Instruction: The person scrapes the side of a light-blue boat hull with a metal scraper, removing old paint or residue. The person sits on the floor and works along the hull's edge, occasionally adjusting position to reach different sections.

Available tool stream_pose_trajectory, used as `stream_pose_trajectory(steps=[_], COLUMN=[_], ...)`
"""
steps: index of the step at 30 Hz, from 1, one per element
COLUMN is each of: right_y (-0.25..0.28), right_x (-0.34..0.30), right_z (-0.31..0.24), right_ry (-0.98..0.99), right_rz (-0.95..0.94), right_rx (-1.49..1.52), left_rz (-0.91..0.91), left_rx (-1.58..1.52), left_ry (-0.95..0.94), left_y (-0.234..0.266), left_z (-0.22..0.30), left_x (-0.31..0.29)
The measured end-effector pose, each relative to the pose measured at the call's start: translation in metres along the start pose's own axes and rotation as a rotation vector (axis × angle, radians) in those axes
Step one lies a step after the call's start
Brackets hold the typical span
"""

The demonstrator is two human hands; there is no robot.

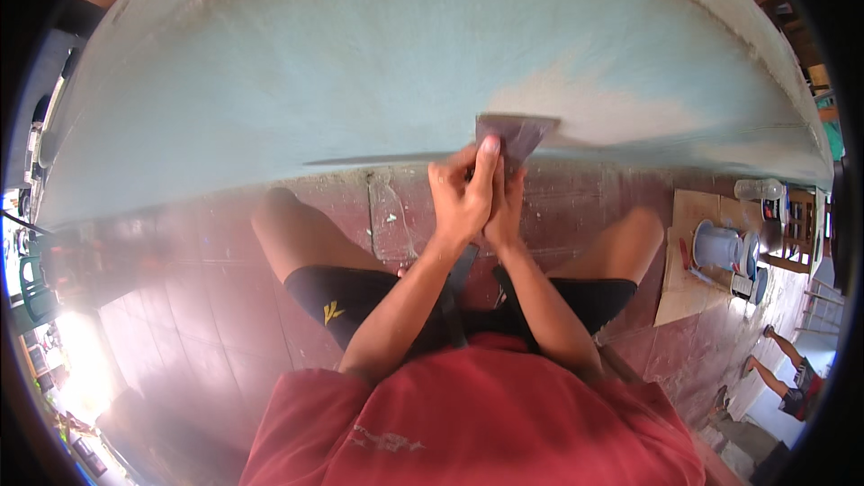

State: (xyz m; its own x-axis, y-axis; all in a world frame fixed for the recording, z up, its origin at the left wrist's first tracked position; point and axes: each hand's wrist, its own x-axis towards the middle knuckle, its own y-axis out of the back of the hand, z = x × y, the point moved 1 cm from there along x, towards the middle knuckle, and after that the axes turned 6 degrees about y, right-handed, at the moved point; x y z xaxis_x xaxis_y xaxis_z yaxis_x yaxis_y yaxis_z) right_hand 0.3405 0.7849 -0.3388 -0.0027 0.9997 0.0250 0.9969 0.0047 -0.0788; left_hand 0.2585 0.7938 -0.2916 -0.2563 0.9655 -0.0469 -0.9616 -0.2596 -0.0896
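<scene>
Bucket (pixel 715 248) right of scraper (pixel 520 135), contents unclear

A red-tiled room, brightest well to the lower left of your grip.
Below your grip you have a dull-red tiled floor (pixel 207 310), specked with white close by and hazed with glare toward the strong white light (pixel 85 369). Far left you see a dark-green chair (pixel 34 281); far right, a slatted wooden chair (pixel 799 227) and, lower, pale ladder-like rungs (pixel 819 308).
</scene>
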Motion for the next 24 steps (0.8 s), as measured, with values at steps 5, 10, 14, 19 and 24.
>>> stream_pose_trajectory(steps=[5, 10, 14, 19, 24], right_y=[-0.010, -0.008, 0.001, -0.007, -0.003], right_x=[-0.013, -0.006, -0.003, -0.007, 0.008], right_z=[0.014, -0.001, -0.006, 0.006, -0.028], right_ry=[0.011, 0.103, 0.037, 0.068, 0.128], right_rz=[0.106, 0.119, 0.065, 0.203, 0.086], right_rx=[0.066, -0.002, 0.074, -0.049, 0.049], left_rz=[-0.009, 0.011, -0.010, -0.005, -0.040], left_rx=[-0.032, 0.002, -0.023, -0.060, -0.089], left_ry=[0.103, 0.040, 0.032, 0.088, -0.033], left_y=[0.003, -0.004, -0.009, -0.007, -0.013], left_z=[-0.030, 0.002, 0.009, -0.028, 0.031], left_x=[-0.010, -0.001, -0.001, -0.004, 0.007])
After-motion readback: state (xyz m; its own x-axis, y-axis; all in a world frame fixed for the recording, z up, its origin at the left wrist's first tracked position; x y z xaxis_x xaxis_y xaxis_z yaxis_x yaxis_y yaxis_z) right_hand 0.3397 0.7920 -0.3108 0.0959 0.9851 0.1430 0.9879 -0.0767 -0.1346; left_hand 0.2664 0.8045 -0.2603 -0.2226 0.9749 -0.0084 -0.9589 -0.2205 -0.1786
